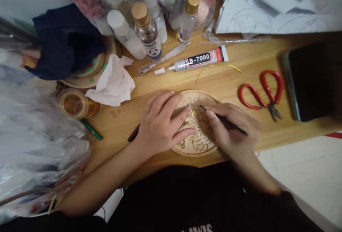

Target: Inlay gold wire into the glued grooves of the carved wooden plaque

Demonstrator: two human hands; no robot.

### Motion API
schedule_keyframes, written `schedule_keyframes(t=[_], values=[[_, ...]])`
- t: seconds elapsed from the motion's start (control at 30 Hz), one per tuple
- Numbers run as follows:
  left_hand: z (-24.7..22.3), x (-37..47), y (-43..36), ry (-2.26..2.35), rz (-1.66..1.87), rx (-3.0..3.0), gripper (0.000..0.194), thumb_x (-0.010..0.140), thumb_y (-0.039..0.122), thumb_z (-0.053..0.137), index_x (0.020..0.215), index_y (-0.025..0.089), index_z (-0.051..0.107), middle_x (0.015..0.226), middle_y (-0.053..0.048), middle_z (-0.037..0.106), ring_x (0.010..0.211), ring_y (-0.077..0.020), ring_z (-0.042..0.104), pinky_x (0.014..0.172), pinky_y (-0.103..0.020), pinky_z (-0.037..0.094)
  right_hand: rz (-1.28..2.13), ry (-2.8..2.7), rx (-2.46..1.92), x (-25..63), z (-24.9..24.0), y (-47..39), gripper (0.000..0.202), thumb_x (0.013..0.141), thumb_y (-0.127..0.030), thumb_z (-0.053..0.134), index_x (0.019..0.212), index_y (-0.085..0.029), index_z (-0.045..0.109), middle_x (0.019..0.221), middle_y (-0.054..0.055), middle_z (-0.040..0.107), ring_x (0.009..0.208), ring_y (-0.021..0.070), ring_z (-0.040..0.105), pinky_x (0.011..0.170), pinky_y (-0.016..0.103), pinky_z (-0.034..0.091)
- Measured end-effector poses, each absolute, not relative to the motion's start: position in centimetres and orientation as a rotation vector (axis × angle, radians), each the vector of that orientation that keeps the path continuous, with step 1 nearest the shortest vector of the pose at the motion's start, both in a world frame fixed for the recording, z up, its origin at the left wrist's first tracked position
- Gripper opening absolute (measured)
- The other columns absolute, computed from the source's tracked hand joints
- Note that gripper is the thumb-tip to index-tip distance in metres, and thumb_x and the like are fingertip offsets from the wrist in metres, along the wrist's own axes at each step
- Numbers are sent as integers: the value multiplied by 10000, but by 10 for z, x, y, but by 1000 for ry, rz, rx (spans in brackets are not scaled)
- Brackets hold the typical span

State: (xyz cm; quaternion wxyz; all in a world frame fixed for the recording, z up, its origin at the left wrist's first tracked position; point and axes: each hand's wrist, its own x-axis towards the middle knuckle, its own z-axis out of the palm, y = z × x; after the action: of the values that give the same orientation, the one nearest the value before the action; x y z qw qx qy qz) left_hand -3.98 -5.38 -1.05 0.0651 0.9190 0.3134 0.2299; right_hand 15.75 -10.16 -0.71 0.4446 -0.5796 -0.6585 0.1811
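A round wooden disc (199, 152) lies on the table, bearing a line-drawn flower pattern partly outlined in thin gold wire (196, 136). My left hand (162, 125) rests on its left side, palm down with fingers spread, hiding part of the pattern. My right hand (229, 128) is closed around slim black tweezers (233, 127). Their tip touches or hovers just over the drawing near the disc's upper right; I cannot tell which. Any wire in the tip is too small to see. A dark rod (133, 133) shows partly beneath my left wrist.
Beyond the disc lie a B-7000 glue tube (200, 60), a pen (171, 54) and a loose gold wire (234, 68). Red-handled pliers (271, 100) and a phone (307, 82) are at right. Bottles (148, 34), crumpled tissue (116, 82) and a wire spool (74, 103) stand around.
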Motion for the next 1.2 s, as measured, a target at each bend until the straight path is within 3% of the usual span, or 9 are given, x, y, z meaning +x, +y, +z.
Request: schedule_keyframes(t=[0.2, 0.43, 0.57, 0.7, 0.97, 1.2], values=[[-10, -40, -55, 958, 694, 2780, 416, 886, 481, 605, 1117, 140, 665, 1232, -176, 605, 1161, -333, 519, 975, -534, 457, 317, -1518, -1508, 158, -6, -100, 143, 800, -95, 699, 877, -214, 677, 775, 15, 726, 664, 146, 680, 582, 270, 545], [-11, -41, -55, 950, 762, 2759, 389, 903, 462, 583, 1114, 146, 664, 1226, -171, 601, 1162, -321, 516, 980, -521, 456, 359, -1497, -1519, 158, -5, -100, 94, 816, -122, 692, 858, -206, 678, 773, 4, 727, 663, 126, 673, 602, 254, 546], [-11, -41, -56, 898, 786, 2746, 482, 915, 540, 526, 1146, 138, 659, 1241, -184, 583, 1175, -330, 504, 990, -528, 437, 424, -1493, -1510, 161, -3, -101, 80, 824, -135, 691, 860, -207, 683, 776, -6, 728, 662, 118, 671, 598, 247, 542], [-13, -41, -58, 858, 703, 2710, 599, 927, 624, 429, 1209, 137, 634, 1308, -204, 548, 1227, -347, 468, 1007, -549, 410, 580, -1631, -1420, 172, 8, -94, 124, 818, -129, 703, 908, -215, 697, 812, -2, 740, 725, 127, 689, 616, 248, 548], [-14, -41, -59, 898, 655, 2701, 591, 908, 623, 480, 1188, 130, 648, 1324, -208, 554, 1255, -352, 456, 1025, -534, 395, 718, -2106, -1128, 184, 27, -56, 79, 868, -190, 673, 947, -194, 675, 824, 29, 728, 738, 137, 687, 659, 271, 555], [-10, -40, -60, 940, 623, 2646, 581, 911, 621, 479, 1183, 142, 662, 1335, -199, 564, 1274, -363, 464, 1034, -530, 395, 783, -2207, -1095, 181, 25, -49, 131, 874, -172, 657, 1001, -198, 673, 870, 30, 731, 780, 146, 695, 690, 269, 553]])
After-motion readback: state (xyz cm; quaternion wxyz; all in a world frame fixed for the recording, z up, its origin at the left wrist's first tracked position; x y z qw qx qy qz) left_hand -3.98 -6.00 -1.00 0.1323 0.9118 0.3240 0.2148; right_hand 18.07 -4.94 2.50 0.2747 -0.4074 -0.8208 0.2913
